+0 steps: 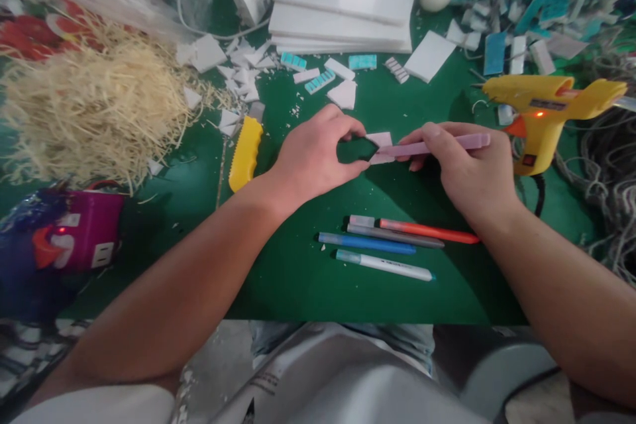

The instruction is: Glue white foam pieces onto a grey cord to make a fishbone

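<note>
Near the middle of the green table, my left hand (318, 152) has thumb and fingertips curved around the left edge of a small whitish-pink foam piece (380, 140). The piece's left side looks notched, and its exact outline is unclear. My right hand (472, 169) grips a pink marker (437, 146), with the marker's tip resting on the foam piece. Below the hands lie an orange marker (430, 230), a grey marker (392, 236), a blue marker (368, 242) and a white-and-teal marker (385, 265).
A yellow glue gun (541, 106) with a lit light stands right of my right hand. A yellow cutter (246, 154) lies left of my left wrist. White foam sheets (342, 6), foam scraps (527, 0) and straw-like shreds (99, 93) surround the work area.
</note>
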`<state>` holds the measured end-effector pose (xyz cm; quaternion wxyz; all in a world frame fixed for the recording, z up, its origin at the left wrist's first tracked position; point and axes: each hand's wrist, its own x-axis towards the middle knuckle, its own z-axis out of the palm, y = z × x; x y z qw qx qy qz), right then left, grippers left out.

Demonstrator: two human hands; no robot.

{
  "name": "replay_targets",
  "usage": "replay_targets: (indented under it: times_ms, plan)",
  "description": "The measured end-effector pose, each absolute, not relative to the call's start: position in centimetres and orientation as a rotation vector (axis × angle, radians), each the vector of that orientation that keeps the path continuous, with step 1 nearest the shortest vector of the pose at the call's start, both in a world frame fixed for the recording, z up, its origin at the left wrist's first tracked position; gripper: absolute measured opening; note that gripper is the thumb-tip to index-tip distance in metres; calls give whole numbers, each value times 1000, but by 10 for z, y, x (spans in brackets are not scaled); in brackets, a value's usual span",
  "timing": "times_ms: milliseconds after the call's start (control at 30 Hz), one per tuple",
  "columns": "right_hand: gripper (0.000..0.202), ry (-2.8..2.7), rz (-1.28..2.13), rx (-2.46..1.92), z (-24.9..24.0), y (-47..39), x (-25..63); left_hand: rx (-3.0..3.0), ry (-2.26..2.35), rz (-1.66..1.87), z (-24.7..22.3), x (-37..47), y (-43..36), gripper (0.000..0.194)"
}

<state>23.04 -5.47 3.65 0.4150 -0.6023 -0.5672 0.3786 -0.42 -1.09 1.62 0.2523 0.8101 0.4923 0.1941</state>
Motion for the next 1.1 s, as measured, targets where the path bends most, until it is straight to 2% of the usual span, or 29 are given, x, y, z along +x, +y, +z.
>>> replay_targets:
  times_ms: [167, 300, 467, 733, 900, 1100]
  plan:
    - [42, -1410, 997, -1490, 37, -55, 229, 2187, 1349, 528, 18, -4, -12, 43]
    - [33, -1419, 969, -1514, 38, -54, 229, 2192, 1334, 535, 17, -6, -12, 39]
    - [48, -1438, 959, -1501, 37, -54, 230, 2228, 1321, 545, 16, -6, -12, 38]
    - [40, -1434, 938, -1476, 35, -53, 232, 2296, 1258, 589, 12, -9, -10, 37]
    - [40, -1427, 963, -1453, 36, -53, 231, 2287, 1245, 676, 6, -9, -10, 20]
    - [33, -1432, 961, -1470, 36, -53, 230, 2347, 1265, 666, 2, -6, -8, 34]
